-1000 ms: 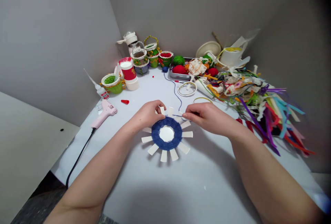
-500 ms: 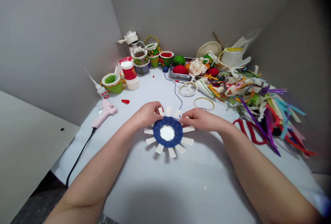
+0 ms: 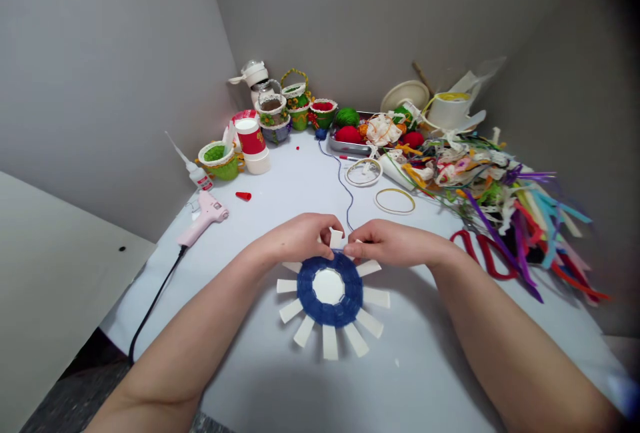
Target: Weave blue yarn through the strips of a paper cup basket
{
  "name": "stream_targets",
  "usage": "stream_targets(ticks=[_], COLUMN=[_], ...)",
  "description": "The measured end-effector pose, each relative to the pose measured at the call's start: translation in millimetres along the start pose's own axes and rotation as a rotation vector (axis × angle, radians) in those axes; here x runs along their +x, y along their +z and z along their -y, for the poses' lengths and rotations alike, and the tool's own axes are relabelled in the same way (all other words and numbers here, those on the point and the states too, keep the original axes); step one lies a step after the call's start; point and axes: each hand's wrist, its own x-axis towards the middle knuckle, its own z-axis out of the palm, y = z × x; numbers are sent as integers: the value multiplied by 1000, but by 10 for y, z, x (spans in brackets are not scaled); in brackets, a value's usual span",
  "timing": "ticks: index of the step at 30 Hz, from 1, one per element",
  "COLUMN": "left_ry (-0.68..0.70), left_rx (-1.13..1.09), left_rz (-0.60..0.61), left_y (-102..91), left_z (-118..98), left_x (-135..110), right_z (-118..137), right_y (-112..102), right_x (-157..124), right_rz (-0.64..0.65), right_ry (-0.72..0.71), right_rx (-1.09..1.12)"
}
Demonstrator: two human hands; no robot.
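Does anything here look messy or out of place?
The heap of ribbons and scraps on the right: it's tangled, with a purple strip across the red scissor handles. A small red cone lies on its side near the pink glue gun.

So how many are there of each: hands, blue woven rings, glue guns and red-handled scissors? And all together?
Hands: 2
Blue woven ring: 1
Glue gun: 1
Red-handled scissors: 1
Total: 5
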Motion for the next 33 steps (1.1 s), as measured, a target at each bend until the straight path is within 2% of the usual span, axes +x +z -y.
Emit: stream_targets(ticks=[7,13,19,25,29,33], left_ry=[-12,4,-56,-91,-124,-149], left_rx=[-130,-152,-97,-99,-108,-97], left_rz=[-103,-171,-212,-228,-286,-361], left_y=[-46,-31,-24,-34,-66,-84], left_z=[126,141,152,175,203,285], left_x=[8,22,21,23,27,54], right_z=[-110,-67,-10,162,163,46], right_y=[-77,-107,-205,-153,-140,-142], right_x=[0,-46,-126,-206,-207,-128], right_rz=[-38,-64,-264,-421,-392,-347], right_ry=[5,-23,-6,11,10,37], right_rx=[67,53,-70,-209,-238,-204])
